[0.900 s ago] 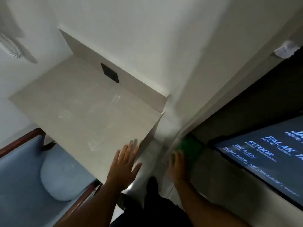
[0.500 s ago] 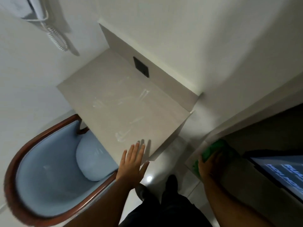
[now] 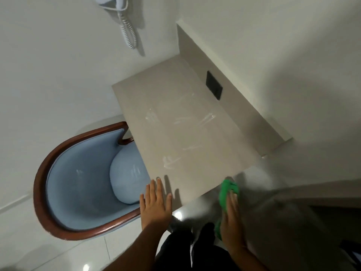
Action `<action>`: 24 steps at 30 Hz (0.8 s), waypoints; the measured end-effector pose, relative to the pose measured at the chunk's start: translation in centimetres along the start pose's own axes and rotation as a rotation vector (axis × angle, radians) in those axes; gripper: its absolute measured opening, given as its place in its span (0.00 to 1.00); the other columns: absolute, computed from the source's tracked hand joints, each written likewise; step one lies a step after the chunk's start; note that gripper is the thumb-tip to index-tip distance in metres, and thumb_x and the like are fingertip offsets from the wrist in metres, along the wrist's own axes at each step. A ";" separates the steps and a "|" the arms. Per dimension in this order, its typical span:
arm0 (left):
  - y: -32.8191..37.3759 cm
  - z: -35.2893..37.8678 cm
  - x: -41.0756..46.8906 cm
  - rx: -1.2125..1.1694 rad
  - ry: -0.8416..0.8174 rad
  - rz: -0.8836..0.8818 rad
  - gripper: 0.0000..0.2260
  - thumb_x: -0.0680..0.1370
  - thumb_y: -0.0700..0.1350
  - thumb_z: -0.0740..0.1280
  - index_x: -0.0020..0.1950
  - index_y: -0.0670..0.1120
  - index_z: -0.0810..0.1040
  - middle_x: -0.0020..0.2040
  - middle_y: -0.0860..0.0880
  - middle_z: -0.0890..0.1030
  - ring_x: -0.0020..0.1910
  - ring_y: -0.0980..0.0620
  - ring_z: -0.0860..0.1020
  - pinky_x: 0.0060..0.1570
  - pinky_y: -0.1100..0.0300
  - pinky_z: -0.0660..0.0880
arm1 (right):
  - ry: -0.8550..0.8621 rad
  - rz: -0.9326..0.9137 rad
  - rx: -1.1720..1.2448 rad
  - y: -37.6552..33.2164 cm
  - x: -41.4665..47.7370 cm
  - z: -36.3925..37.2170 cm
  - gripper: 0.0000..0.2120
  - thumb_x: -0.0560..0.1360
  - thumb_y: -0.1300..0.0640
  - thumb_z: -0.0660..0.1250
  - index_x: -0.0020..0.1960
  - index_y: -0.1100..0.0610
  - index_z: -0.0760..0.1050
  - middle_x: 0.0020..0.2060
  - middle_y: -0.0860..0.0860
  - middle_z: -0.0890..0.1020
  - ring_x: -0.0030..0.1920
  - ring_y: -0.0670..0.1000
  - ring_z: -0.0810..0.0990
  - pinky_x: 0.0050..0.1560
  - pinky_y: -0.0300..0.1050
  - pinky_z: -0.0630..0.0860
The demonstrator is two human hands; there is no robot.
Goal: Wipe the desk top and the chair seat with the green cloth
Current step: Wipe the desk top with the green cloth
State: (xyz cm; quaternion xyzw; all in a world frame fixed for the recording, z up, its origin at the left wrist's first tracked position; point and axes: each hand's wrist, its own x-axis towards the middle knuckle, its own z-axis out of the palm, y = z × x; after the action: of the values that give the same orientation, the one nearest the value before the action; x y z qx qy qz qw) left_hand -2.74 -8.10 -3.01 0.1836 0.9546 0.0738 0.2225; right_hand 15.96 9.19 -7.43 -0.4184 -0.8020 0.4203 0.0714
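Note:
The beige desk top [image 3: 195, 106] runs from the wall corner toward me and carries pale smear marks in its middle. My left hand [image 3: 156, 204] lies flat with fingers spread on the desk's near corner. My right hand [image 3: 232, 218] grips the green cloth [image 3: 227, 190], which is bunched just off the desk's near right edge. A blue upholstered chair [image 3: 78, 192] with a brown wooden rim is tucked under the desk's left side; its seat cushion [image 3: 127, 178] is partly hidden by the desk.
A white wall phone [image 3: 117, 4] with a coiled cord hangs above the desk. A black socket plate [image 3: 214, 88] sits on the desk's back panel. A grey counter [image 3: 293, 222] stands at right. Glossy white floor tiles [image 3: 29, 241] lie below, and my dark trousers are at the bottom.
My right hand lifted the green cloth off the counter at right and brought it to the desk's near right edge. The view swung left; my left hand stays on the desk corner.

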 end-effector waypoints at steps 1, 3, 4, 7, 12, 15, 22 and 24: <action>-0.2 0.4 -0.1 -0.044 0.024 -0.030 0.32 0.85 0.64 0.40 0.86 0.55 0.33 0.88 0.50 0.38 0.86 0.51 0.36 0.83 0.48 0.35 | -0.079 -0.084 -0.012 -1.6 0.7 1.0 0.35 0.81 0.71 0.59 0.82 0.53 0.51 0.83 0.50 0.54 0.84 0.50 0.51 0.82 0.40 0.48; -0.4 1.1 -0.2 -0.135 0.083 -0.081 0.31 0.84 0.63 0.39 0.87 0.56 0.38 0.88 0.52 0.43 0.87 0.52 0.41 0.84 0.49 0.38 | -0.174 -0.259 -0.081 -4.7 2.7 3.6 0.36 0.80 0.72 0.59 0.82 0.52 0.48 0.84 0.51 0.51 0.84 0.52 0.49 0.83 0.45 0.48; -0.7 1.5 -0.1 -0.172 0.103 -0.096 0.32 0.83 0.63 0.37 0.87 0.56 0.39 0.88 0.53 0.44 0.87 0.53 0.42 0.85 0.49 0.39 | -0.227 -0.342 -0.114 -6.2 3.8 5.2 0.37 0.80 0.71 0.58 0.82 0.53 0.47 0.84 0.50 0.50 0.84 0.51 0.48 0.83 0.46 0.48; -1.6 2.8 0.7 -0.234 0.116 -0.092 0.31 0.83 0.62 0.35 0.86 0.57 0.38 0.88 0.53 0.44 0.86 0.55 0.41 0.86 0.47 0.42 | -0.479 -0.553 -0.325 -10.0 7.0 10.2 0.33 0.83 0.61 0.54 0.84 0.54 0.44 0.82 0.47 0.40 0.84 0.50 0.40 0.85 0.51 0.47; -3.0 4.1 1.7 -0.266 0.133 -0.121 0.31 0.85 0.60 0.39 0.88 0.52 0.45 0.88 0.52 0.47 0.87 0.54 0.45 0.86 0.47 0.45 | -0.543 -0.882 -0.700 -13.2 11.1 16.2 0.32 0.82 0.48 0.47 0.84 0.51 0.44 0.84 0.49 0.45 0.84 0.52 0.44 0.83 0.54 0.46; -3.1 4.5 2.9 -0.297 0.150 -0.131 0.31 0.85 0.59 0.40 0.88 0.50 0.47 0.88 0.51 0.49 0.87 0.53 0.47 0.86 0.46 0.47 | -0.483 -0.876 -0.665 -15.7 14.8 18.0 0.32 0.83 0.44 0.49 0.84 0.50 0.47 0.84 0.50 0.50 0.84 0.54 0.49 0.83 0.57 0.52; -1.0 5.7 6.8 -0.279 0.204 -0.095 0.29 0.87 0.57 0.46 0.88 0.48 0.49 0.89 0.49 0.51 0.88 0.50 0.48 0.86 0.47 0.50 | -0.084 -0.367 -0.764 -14.4 28.7 10.9 0.32 0.83 0.42 0.52 0.83 0.53 0.54 0.83 0.59 0.56 0.83 0.63 0.54 0.82 0.61 0.55; -0.8 5.8 7.7 -0.271 0.222 -0.125 0.30 0.87 0.56 0.47 0.88 0.46 0.49 0.89 0.48 0.51 0.88 0.50 0.49 0.86 0.48 0.48 | 0.029 -0.167 -0.764 -10.8 31.0 6.1 0.32 0.83 0.42 0.52 0.83 0.54 0.54 0.82 0.61 0.57 0.82 0.65 0.55 0.81 0.62 0.55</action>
State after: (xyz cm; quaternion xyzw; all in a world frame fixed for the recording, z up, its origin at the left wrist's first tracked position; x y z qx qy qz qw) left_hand -6.78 -5.59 -11.40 0.0829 0.9642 0.2075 0.1428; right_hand -13.33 24.84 -10.73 -0.3543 -0.9308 0.0780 -0.0442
